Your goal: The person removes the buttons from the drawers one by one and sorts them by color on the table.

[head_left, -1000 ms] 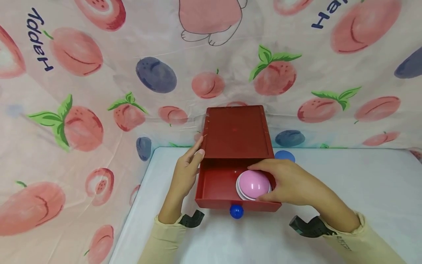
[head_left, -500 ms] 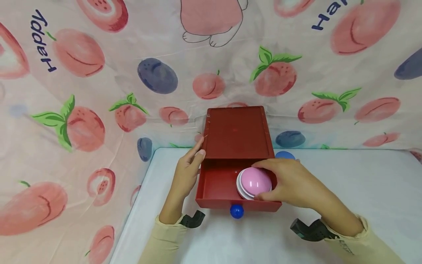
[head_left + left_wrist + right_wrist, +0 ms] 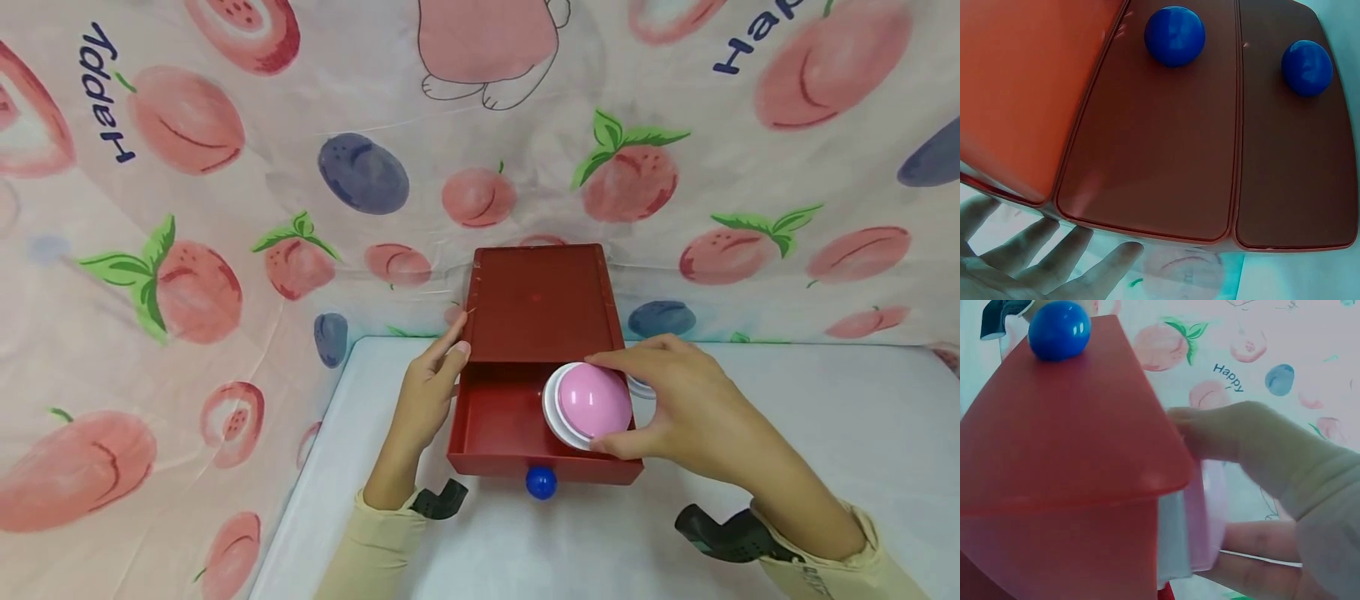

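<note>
A: What comes first, closest to the person?

B: Pale yellow sleeves (image 3: pixel 375 533), with a black device (image 3: pixel 441 500) at each wrist. Just beyond, a blue knob (image 3: pixel 541 482) points back toward the person from the front of a pulled-out red drawer (image 3: pixel 487 465).

A: And the round container (image 3: pixel 596 400)?

B: At the right-hand part of the drawer, standing out above its rim. Its pink dome faces up, set toward the right, and a white band shows along the left. (Seen from above it is circular, so I can pick out no long axis.) Whether its base touches the drawer floor, I cannot tell.

A: The fingers?

B: The right hand (image 3: pixel 678 400) grips the container, thumb on the near side and fingertips on the far side. The left hand (image 3: pixel 427 396) has its fingers stretched and spread, tips against the left side of the red cabinet (image 3: pixel 543 304). The left wrist view shows two closed fronts (image 3: pixel 1147 156) below, each with a blue knob.

A: Further off?

B: Something white and ringed (image 3: pixel 642 387), mostly hidden behind the right hand. All this is on a white table (image 3: pixel 570 542). Behind and leftward hangs a pale cloth (image 3: pixel 420 200) printed with fruit and "Happy".
</note>
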Tool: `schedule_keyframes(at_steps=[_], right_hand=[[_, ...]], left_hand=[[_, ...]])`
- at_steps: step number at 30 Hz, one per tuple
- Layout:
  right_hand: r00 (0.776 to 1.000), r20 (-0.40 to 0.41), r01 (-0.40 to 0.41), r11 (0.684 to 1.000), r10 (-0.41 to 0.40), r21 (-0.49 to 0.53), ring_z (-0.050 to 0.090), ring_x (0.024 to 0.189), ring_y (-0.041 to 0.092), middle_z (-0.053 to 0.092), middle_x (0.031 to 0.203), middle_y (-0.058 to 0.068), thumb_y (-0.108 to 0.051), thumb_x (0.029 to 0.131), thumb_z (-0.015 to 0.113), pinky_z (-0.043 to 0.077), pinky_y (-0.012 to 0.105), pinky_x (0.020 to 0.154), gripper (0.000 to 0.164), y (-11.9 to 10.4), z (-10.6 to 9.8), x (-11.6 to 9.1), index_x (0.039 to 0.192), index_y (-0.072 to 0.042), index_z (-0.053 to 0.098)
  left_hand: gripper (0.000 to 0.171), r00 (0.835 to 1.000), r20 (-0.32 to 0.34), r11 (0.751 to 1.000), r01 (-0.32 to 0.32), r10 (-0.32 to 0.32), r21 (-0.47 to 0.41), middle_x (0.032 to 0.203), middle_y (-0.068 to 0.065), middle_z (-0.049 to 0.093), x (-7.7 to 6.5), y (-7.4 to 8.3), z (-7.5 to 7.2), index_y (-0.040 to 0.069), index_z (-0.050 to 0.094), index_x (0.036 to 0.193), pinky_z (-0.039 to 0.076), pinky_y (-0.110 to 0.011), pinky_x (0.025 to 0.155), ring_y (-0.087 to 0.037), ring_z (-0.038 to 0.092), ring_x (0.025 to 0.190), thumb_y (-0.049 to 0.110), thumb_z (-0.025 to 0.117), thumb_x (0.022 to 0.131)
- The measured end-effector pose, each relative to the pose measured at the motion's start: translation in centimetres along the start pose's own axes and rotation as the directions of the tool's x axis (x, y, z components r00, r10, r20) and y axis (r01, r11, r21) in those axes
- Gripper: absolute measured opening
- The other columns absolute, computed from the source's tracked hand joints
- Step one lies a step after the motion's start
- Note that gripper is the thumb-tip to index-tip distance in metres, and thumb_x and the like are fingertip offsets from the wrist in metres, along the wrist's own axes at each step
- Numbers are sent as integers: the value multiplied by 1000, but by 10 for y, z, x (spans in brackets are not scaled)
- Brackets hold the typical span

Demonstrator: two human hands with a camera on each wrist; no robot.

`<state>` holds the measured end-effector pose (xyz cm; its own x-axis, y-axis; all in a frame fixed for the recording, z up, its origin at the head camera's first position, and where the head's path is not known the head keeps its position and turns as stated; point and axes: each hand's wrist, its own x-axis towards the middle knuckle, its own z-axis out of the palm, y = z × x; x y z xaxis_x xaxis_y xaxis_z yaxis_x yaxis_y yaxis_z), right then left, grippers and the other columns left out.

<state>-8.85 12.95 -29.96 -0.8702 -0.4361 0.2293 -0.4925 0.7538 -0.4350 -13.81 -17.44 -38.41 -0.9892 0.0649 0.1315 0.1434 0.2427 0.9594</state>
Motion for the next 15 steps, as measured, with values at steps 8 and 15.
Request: schedule_keyframes(at_steps=[8, 15], right_hand=[[987, -151, 59, 995, -47, 77, 65, 100, 11, 65, 118, -10, -37, 61, 100, 63, 35, 75, 75, 4, -4, -7, 128, -24, 67], [974, -227, 36, 966, 24, 255, 58, 110, 9, 62, 128, -7, -21, 63, 100, 62, 23, 75, 79, 18, -10, -10, 133, -24, 63]], left_hand=[[48, 1000, -11, 1000, 1, -1, 12, 158, 5, 46, 0, 0, -1, 41, 46, 152, 59, -53, 93, -26, 54, 136, 45, 52, 105], [47, 1000, -4, 1000, 4, -4, 9, 157, 6, 46, 0, 0, -1, 42, 46, 152, 59, -52, 93, -25, 54, 137, 46, 52, 105]])
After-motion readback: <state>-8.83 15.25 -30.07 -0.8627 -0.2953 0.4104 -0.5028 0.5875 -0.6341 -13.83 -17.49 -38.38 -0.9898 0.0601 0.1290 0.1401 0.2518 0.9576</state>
